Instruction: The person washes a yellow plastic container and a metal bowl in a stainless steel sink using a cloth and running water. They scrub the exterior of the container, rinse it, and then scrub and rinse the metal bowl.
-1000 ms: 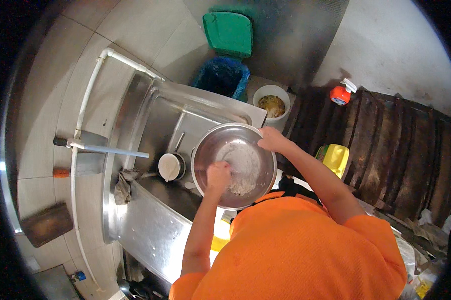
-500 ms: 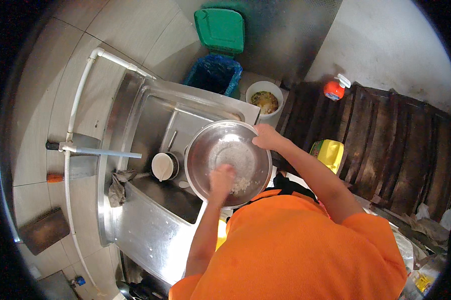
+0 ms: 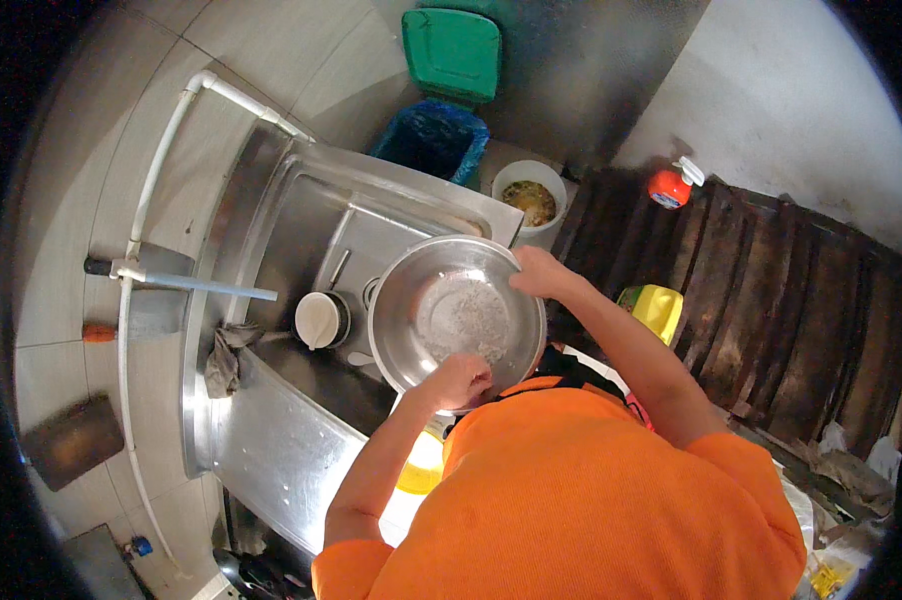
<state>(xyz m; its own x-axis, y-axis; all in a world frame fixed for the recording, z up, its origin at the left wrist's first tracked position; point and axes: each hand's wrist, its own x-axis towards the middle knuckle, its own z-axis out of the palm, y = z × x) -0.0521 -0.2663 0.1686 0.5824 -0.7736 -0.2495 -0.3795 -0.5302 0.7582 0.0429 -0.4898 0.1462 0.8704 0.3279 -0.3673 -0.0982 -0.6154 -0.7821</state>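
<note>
A wide steel bowl (image 3: 411, 290) is held over the near edge of the sink, in front of my body. Small whitish bits (image 3: 490, 346) lie scattered over its wet bottom. My right hand (image 3: 539, 273) is closed on the bowl's far right rim. My left hand (image 3: 457, 381) is inside the bowl by its near wall, beside the bits. Its fingers are curled; what they hold, if anything, is hidden.
Inside the metal sink (image 3: 316, 215) stand a white cup-like container (image 3: 317, 320) and a spoon (image 3: 361, 358). A blue-lined bin (image 3: 431, 140) and a white bucket of scraps (image 3: 529, 200) stand beyond it. Dark slats (image 3: 731, 290) hold a red spray bottle (image 3: 670, 187).
My left hand has moved from the middle of the bowl toward its near wall, and its fingers have curled. My right hand keeps its hold on the rim.
</note>
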